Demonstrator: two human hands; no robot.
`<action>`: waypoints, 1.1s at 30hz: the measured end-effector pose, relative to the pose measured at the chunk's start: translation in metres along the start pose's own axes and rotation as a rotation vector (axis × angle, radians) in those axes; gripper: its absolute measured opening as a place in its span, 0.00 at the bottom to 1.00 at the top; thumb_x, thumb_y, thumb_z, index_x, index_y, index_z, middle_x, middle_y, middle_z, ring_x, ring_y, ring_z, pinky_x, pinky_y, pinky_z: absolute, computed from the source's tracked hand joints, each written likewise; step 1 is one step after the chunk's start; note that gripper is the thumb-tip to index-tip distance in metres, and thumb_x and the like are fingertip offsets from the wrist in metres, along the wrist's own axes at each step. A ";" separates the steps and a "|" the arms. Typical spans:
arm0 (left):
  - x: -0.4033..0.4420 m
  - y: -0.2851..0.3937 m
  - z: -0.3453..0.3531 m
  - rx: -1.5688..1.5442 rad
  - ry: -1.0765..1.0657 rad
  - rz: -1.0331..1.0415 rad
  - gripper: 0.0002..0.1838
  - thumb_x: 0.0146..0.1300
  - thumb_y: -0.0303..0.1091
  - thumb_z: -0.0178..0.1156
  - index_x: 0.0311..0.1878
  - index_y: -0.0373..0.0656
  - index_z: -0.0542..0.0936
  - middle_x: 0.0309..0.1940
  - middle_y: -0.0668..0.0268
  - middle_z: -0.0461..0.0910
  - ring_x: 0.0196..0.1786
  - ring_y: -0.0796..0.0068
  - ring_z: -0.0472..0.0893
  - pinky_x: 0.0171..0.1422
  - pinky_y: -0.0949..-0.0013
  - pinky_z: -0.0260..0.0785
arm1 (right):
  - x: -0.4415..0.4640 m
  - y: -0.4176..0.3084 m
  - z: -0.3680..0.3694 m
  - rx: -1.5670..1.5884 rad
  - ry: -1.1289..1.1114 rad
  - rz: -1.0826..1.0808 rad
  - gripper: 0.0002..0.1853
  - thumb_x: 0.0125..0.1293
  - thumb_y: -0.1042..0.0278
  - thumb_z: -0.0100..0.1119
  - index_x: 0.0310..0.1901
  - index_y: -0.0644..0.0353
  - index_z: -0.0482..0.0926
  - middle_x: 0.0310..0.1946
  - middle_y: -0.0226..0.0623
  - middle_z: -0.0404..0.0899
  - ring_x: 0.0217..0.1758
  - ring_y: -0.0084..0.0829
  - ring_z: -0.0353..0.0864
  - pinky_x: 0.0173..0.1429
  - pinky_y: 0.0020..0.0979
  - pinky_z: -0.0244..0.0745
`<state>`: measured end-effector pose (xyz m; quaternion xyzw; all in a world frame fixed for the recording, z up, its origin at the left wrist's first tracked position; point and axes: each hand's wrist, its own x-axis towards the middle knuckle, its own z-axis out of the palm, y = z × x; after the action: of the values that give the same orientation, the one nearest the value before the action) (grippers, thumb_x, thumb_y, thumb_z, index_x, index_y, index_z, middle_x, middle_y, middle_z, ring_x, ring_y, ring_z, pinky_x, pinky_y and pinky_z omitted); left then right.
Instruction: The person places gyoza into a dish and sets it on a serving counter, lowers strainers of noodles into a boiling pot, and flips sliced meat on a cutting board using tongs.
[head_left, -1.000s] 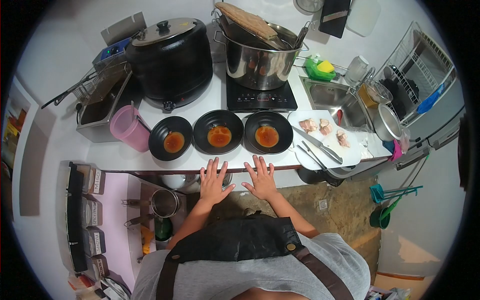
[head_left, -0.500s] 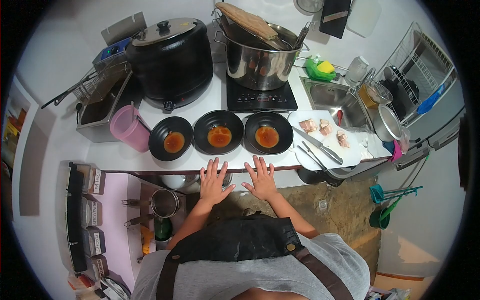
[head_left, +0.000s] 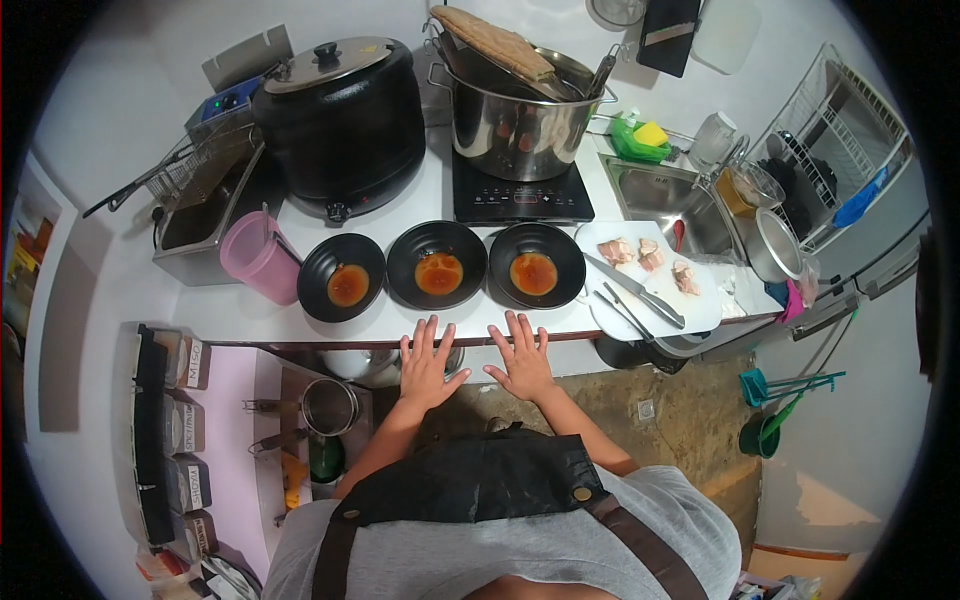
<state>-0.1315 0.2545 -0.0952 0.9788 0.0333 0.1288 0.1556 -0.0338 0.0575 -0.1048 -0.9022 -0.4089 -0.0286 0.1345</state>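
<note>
My left hand (head_left: 428, 366) rests with fingers spread at the counter's front edge, holding nothing. Beside it, my right hand (head_left: 522, 362) lies the same way, palm down and bare. Just beyond them stand three black bowls in a row, each with some reddish-brown sauce in the bottom: a left bowl (head_left: 318, 268), a middle bowl (head_left: 404, 285) nearest my left hand, and a right bowl (head_left: 568, 262) nearest my right hand. Right of these, a white cutting board (head_left: 622, 283) carries pieces of meat (head_left: 650, 255), a knife (head_left: 640, 292) and what looks like tongs (head_left: 625, 312).
Behind the bowls are a black soup warmer (head_left: 340, 140) and a steel stockpot (head_left: 525, 125) on an induction cooker (head_left: 525, 203). A pink pitcher (head_left: 258, 260) stands left, near a deep fryer (head_left: 205, 220). The sink (head_left: 670, 195) and a dish rack (head_left: 840, 140) are at right.
</note>
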 end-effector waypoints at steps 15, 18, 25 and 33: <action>0.000 0.000 -0.001 0.003 -0.007 0.001 0.44 0.54 0.57 0.60 0.72 0.51 0.57 0.72 0.51 0.50 0.73 0.47 0.50 0.69 0.38 0.43 | 0.000 0.000 0.000 0.002 -0.006 -0.002 0.40 0.62 0.38 0.51 0.72 0.41 0.51 0.73 0.49 0.43 0.76 0.51 0.43 0.68 0.63 0.42; 0.000 0.001 -0.001 0.001 -0.012 -0.005 0.44 0.54 0.57 0.60 0.72 0.51 0.58 0.72 0.52 0.50 0.73 0.47 0.50 0.69 0.38 0.43 | 0.000 0.000 0.000 0.002 -0.015 0.002 0.40 0.62 0.39 0.51 0.72 0.41 0.51 0.73 0.49 0.42 0.76 0.51 0.42 0.68 0.64 0.42; 0.000 0.001 -0.002 -0.008 -0.013 -0.007 0.44 0.54 0.57 0.60 0.72 0.51 0.58 0.72 0.52 0.50 0.74 0.47 0.49 0.70 0.38 0.42 | 0.000 0.000 -0.001 0.000 -0.019 0.007 0.40 0.62 0.39 0.51 0.72 0.41 0.51 0.73 0.48 0.43 0.76 0.51 0.43 0.68 0.63 0.41; 0.000 0.001 -0.002 -0.013 -0.021 -0.012 0.45 0.53 0.57 0.61 0.72 0.52 0.57 0.72 0.52 0.49 0.74 0.47 0.49 0.70 0.38 0.42 | -0.001 -0.001 -0.002 0.003 -0.011 0.005 0.39 0.62 0.39 0.51 0.72 0.41 0.51 0.73 0.48 0.43 0.76 0.50 0.44 0.68 0.63 0.42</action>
<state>-0.1317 0.2542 -0.0930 0.9789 0.0365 0.1177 0.1631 -0.0345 0.0569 -0.1029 -0.9031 -0.4076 -0.0229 0.1336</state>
